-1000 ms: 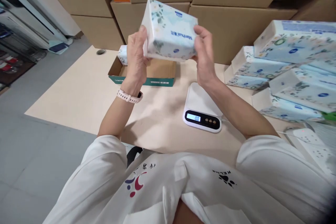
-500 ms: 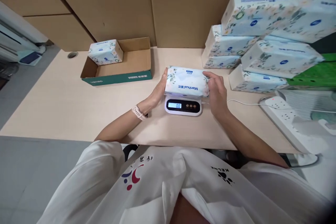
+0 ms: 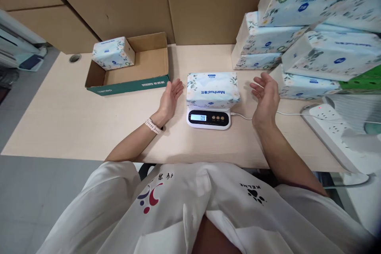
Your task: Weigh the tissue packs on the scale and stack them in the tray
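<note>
A floral tissue pack (image 3: pixel 212 89) lies flat on a small white digital scale (image 3: pixel 208 119) whose display is lit. My left hand (image 3: pixel 169 98) rests open on the table just left of the pack, palm turned toward it, not touching. My right hand (image 3: pixel 264 96) hovers open to the right of the pack, fingers spread, holding nothing. A pale watch band sits on my left wrist.
A low cardboard tray (image 3: pixel 149 65) at the back left holds another tissue pack (image 3: pixel 112 52). Several tissue packs (image 3: pixel 309 27) are piled at the right. A white power strip (image 3: pixel 333 133) and cable lie at the right. Big cardboard boxes (image 3: pixel 125 0) stand behind the table (image 3: pixel 74 119).
The pack went from being held up in both hands down onto the scale. Both hands have let go and drawn apart, and the display now shows a reading.
</note>
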`<state>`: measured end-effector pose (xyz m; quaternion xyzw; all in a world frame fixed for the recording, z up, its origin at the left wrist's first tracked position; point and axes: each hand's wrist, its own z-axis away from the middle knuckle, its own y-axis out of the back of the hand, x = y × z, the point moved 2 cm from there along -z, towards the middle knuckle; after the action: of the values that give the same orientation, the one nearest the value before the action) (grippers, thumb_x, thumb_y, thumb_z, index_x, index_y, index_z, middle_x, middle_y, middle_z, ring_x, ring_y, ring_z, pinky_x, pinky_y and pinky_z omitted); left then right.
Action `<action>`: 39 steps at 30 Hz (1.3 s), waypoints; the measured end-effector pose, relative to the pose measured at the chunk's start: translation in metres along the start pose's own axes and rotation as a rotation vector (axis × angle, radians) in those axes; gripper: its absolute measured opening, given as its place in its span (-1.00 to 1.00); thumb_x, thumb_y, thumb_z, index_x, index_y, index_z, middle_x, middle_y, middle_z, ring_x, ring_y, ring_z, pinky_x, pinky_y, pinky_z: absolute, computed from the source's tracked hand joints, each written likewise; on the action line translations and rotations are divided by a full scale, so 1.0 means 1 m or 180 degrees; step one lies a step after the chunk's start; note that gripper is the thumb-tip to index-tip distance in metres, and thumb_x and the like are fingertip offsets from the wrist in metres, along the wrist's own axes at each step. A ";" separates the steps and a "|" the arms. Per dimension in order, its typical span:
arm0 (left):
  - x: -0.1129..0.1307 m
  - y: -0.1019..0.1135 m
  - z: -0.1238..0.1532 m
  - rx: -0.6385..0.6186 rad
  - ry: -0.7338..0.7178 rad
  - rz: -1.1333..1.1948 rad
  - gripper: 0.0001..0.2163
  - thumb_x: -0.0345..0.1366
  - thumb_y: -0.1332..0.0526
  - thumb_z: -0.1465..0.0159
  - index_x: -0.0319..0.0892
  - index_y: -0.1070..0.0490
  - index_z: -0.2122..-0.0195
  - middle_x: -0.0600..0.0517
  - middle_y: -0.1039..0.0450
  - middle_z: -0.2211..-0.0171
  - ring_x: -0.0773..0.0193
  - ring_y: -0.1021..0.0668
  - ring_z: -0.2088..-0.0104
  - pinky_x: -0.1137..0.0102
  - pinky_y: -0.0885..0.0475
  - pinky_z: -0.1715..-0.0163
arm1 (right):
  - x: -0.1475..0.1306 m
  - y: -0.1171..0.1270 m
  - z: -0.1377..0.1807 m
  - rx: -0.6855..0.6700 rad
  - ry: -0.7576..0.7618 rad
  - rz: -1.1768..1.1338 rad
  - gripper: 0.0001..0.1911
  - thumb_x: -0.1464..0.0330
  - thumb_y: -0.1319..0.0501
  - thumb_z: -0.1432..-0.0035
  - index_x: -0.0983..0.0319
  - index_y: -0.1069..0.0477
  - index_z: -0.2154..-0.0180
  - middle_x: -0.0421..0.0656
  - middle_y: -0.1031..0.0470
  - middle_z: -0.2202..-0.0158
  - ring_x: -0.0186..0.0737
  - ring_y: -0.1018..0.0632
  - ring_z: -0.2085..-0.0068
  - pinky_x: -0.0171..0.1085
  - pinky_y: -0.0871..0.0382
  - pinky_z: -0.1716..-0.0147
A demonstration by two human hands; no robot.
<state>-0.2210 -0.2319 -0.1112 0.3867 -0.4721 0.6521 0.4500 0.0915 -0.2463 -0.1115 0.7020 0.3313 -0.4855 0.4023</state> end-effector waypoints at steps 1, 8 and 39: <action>0.002 0.006 -0.003 0.0075 0.0047 0.0103 -0.49 0.15 -0.08 -0.56 -0.15 -0.56 -0.18 -0.21 -0.49 -0.45 0.00 -0.48 -0.52 0.19 -0.43 -0.51 | 0.004 0.003 -0.004 0.0035 -0.0108 -0.0080 -0.35 -0.03 0.19 -0.58 0.08 -0.46 -0.31 0.07 -0.59 -0.31 0.04 -0.69 -0.26 0.17 -0.51 -0.32; 0.006 0.016 -0.012 0.0211 0.0294 0.0395 -0.70 -0.03 -0.25 -0.49 -0.17 -0.58 0.07 -0.24 -0.66 -0.25 -0.01 -0.65 -0.33 0.19 -0.54 -0.42 | 0.004 0.009 -0.004 -0.0943 0.0066 0.0922 -0.39 -0.06 0.06 -0.56 0.11 -0.58 -0.21 0.06 -0.72 -0.16 0.13 -0.75 -0.12 0.19 -0.52 -0.26; 0.005 0.014 -0.010 0.0247 0.0203 0.0291 -0.83 -0.25 -0.25 -0.48 -0.17 -0.62 0.17 -0.18 -0.73 -0.12 0.04 -0.70 -0.26 0.15 -0.56 -0.43 | -0.007 0.006 0.005 -0.1378 0.0861 0.2106 -0.32 -0.02 0.24 -0.58 0.09 -0.56 0.22 0.11 -0.72 0.18 0.24 -0.67 0.06 0.12 -0.40 -0.04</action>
<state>-0.2363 -0.2235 -0.1126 0.3609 -0.4490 0.7018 0.4192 0.0923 -0.2540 -0.1046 0.7272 0.2321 -0.1526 0.6276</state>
